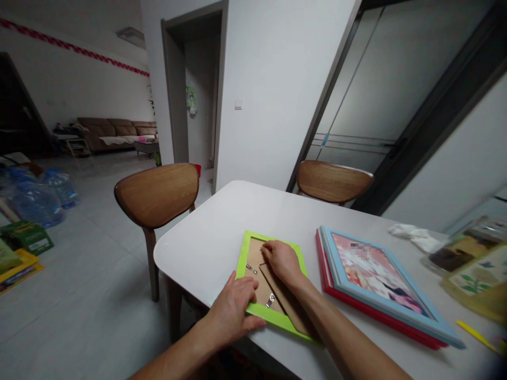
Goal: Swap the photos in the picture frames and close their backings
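Observation:
A picture frame with a lime-green border (274, 317) lies face down near the table's front edge, its brown backing board (254, 252) showing. My left hand (235, 303) grips the frame's lower left corner, fingers bent over the border and thumb along the near edge. Two metal hangers (270, 301) show on the board close to it. My right hand (282, 259) is closed in a pinch at the board's upper part; what lies between its fingertips is hidden. Under the right forearm, a brown stand leg (285, 302) runs diagonally over the back, partly covered.
To the right, a light-blue framed picture (376, 269) lies stacked on a red frame (380, 315). Beyond are a crumpled white tissue (415, 236), a clear container (461, 256) and a yellow stick-like item (477, 336). Wooden chairs (158, 194) stand at the white table (206, 232).

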{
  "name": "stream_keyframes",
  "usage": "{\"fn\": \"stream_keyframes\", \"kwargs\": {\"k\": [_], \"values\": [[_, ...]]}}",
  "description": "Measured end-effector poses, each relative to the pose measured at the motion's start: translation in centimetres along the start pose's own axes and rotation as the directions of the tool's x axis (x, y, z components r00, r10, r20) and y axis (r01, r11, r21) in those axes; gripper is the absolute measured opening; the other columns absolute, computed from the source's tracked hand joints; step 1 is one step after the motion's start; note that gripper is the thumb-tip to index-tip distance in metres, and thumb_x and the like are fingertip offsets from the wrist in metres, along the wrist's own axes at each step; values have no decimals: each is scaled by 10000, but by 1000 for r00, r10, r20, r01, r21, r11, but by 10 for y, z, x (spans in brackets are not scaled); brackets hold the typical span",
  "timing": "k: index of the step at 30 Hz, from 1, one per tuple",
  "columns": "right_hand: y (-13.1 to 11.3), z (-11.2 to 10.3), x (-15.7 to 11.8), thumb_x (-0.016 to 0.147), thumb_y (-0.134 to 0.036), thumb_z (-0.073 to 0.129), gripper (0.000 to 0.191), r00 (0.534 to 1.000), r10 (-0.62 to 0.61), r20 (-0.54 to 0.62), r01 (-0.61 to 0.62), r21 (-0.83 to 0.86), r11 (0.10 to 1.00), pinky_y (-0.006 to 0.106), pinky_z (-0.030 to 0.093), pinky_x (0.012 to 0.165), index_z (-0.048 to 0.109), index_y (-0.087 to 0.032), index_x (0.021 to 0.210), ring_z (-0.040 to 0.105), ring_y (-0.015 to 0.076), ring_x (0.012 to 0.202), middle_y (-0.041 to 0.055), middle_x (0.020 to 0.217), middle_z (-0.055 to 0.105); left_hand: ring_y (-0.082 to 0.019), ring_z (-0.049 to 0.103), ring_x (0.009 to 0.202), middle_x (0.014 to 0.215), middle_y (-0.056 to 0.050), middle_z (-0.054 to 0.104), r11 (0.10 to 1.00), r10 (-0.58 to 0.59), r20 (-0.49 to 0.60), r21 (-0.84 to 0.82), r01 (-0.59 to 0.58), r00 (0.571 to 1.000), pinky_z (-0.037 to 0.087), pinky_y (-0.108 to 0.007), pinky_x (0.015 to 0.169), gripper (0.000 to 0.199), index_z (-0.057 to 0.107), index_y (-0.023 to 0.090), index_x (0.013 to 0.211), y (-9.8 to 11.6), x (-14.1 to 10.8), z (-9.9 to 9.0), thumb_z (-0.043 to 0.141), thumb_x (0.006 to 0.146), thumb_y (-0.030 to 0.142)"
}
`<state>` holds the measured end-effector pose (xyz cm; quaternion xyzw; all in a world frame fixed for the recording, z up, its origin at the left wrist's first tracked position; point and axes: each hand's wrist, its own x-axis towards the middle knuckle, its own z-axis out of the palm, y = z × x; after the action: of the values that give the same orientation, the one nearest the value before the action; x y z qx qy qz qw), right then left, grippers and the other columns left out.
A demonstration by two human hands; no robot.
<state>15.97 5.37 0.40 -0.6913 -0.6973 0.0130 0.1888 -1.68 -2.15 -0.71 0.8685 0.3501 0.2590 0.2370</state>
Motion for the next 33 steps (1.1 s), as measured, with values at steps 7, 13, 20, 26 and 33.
{"fn": "stream_keyframes", "kwargs": {"k": [7, 13, 20, 26, 33], "values": [[11, 13, 29, 706, -331, 467, 213, 975, 218, -26, -219, -4, 976, 242, 345, 539, 624, -188, 717, 564, 153, 646, 66, 712, 644, -198, 419, 1104, 1144, -85, 516, 1000, -14, 15, -7, 14, 1000, 143, -408, 1010, 329, 502, 170, 835, 3, 0, -1, 691, 584, 269], [12, 13, 36, 683, -309, 482, 196, 958, 282, -48, -278, 63, 958, 255, 362, 546, 610, -161, 685, 564, 163, 636, 88, 687, 635, -215, 405, 1120, 1153, -91, 508, 999, -33, -9, 6, 33, 999, 140, -421, 1010, 350, 511, 169, 852, 2, 0, 3, 687, 582, 305], [25, -18, -1, 757, -353, 366, 310, 981, 162, -104, -130, 263, 956, 237, 407, 664, 596, -156, 821, 572, 137, 724, 53, 800, 646, -212, 396, 1123, 1161, -82, 497, 1000, -16, -29, -4, 16, 999, 132, -424, 1016, 344, 507, 173, 864, 1, -2, 2, 684, 594, 291], [32, -41, -57, 754, -357, 379, 343, 971, 178, -161, -109, 366, 924, 292, 421, 735, 582, -133, 916, 552, 171, 836, 97, 941, 603, -218, 418, 1097, 1132, -85, 508, 997, -70, -68, -28, 68, 995, 151, -443, 1007, 330, 488, 172, 869, 3, -1, -1, 671, 604, 243], [-15, -37, -90, 755, -194, 426, 236, 906, -411, 101, 376, 253, 891, 356, 373, 779, 651, -246, 806, 492, 176, 850, 49, 891, 587, -204, 444, 1050, 1085, -58, 522, 999, -28, -46, 15, 29, 999, 189, -406, 986, 252, 478, 181, 782, 3, 1, -1, 660, 613, 225]]}}
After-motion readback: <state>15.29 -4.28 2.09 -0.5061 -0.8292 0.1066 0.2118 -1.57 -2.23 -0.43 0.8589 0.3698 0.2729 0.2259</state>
